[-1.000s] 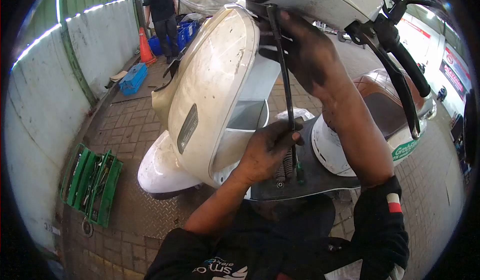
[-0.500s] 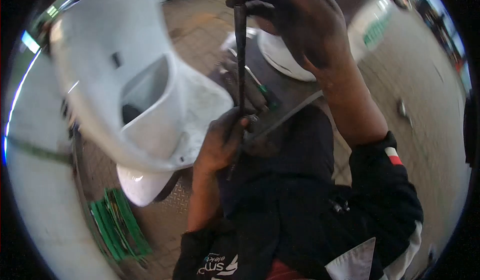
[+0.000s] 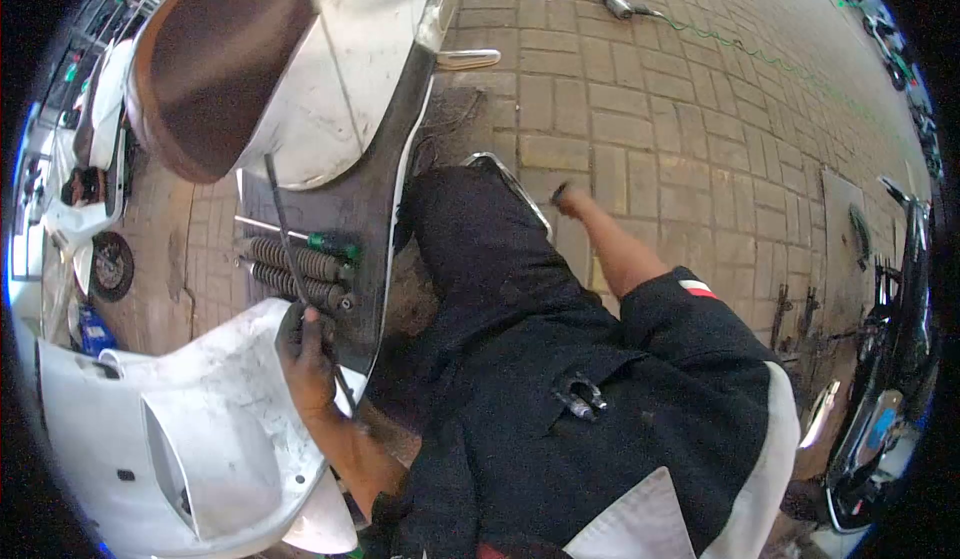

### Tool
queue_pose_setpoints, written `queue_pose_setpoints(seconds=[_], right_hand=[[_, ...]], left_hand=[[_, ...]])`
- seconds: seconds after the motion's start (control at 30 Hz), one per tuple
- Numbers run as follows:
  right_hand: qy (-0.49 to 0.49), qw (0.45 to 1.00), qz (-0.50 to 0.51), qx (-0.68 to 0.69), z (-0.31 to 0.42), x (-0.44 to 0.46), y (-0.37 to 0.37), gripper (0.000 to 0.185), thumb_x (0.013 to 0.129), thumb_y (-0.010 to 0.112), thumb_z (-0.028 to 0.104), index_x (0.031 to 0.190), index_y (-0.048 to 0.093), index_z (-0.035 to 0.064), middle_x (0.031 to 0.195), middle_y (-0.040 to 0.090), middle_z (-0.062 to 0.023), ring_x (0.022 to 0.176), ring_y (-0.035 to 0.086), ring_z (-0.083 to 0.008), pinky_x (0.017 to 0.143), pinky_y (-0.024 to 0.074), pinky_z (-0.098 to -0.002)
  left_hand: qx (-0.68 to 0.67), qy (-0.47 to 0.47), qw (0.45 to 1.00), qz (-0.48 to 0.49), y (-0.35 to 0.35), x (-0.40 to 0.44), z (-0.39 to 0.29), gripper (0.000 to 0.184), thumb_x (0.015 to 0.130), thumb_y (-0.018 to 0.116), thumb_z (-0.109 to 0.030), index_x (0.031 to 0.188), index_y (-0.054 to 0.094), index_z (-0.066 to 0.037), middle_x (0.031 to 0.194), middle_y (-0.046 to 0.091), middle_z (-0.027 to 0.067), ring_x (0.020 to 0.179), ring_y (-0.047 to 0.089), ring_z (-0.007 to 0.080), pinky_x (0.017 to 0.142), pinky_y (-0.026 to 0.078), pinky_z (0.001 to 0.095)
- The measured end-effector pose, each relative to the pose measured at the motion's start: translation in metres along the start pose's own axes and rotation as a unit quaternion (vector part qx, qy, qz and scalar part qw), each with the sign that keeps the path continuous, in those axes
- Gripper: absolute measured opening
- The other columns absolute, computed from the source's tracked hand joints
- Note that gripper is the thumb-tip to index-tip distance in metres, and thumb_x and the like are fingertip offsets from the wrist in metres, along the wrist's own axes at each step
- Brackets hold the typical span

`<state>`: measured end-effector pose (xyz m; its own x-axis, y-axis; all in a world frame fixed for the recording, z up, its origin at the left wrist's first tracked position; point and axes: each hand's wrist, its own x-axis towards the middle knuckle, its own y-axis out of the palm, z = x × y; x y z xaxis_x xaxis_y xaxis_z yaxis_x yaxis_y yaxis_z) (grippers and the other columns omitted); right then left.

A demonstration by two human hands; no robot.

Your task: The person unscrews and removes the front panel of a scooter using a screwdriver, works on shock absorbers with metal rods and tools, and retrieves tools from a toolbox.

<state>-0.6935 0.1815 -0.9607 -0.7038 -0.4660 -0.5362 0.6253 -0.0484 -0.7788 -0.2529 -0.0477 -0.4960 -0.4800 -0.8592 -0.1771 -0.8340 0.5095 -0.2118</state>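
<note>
My left hand is closed around a long thin dark rod, which slants upward past the scooter's footboard. Just beyond that hand, two coil-spring shock absorbers lie side by side on the dark footboard. A screwdriver with a green handle rests along them. Away from the rod, my right hand is held out to the right, above the brick paving. Its fingers are dark and foreshortened, so whether they hold anything cannot be made out.
A white scooter body panel stands at lower left. The scooter's brown seat rises at upper left. On the paving lies a hand tool with a green coiled hose. Another scooter stands far left; dark parts lie right.
My right hand has left the upper end of the rod and moved out to the right. My left hand keeps hold of the rod. The view has swung to the right.
</note>
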Motion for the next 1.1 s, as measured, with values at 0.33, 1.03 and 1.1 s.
queue_pose_setpoints(seconds=[0.33,1.03,1.1], right_hand=[[-0.095,0.934,-0.207,0.275,0.11,-0.074,-0.083,0.049,0.086,0.066,0.03,0.125,0.056,0.002,0.121,0.062,-0.0204,0.111,0.06,-0.0337,0.094,0.046,-0.0416],[-0.39,0.759,0.367,0.37,0.276,-0.333,-0.231,0.046,0.094,0.062,0.019,0.134,0.05,0.0009,0.096,0.061,-0.002,0.082,0.054,-0.0103,0.073,0.046,-0.0278],[-0.395,0.771,0.346,0.36,0.283,-0.343,-0.234,0.043,0.093,0.063,0.02,0.13,0.054,0.002,0.09,0.06,-0.0014,0.082,0.055,-0.0111,0.071,0.0452,-0.0264]], left_hand=[[-0.012,-0.019,0.993,-0.115,0.003,0.014,-0.027,0.052,0.088,0.07,-0.029,0.125,0.055,0.003,0.107,0.063,0.0119,0.093,0.061,0.0186,0.079,0.049,0.0284],[-0.43,0.326,0.801,0.257,0.04,-0.018,-0.256,0.058,0.093,0.063,-0.032,0.137,0.043,0.0,0.132,0.049,0.0186,0.114,0.059,0.0297,0.087,0.055,0.0388],[-0.304,0.383,0.854,0.177,0.039,-0.024,-0.261,0.053,0.094,0.063,-0.029,0.133,0.045,0.001,0.122,0.055,0.0183,0.108,0.062,0.0278,0.081,0.057,0.0368]])
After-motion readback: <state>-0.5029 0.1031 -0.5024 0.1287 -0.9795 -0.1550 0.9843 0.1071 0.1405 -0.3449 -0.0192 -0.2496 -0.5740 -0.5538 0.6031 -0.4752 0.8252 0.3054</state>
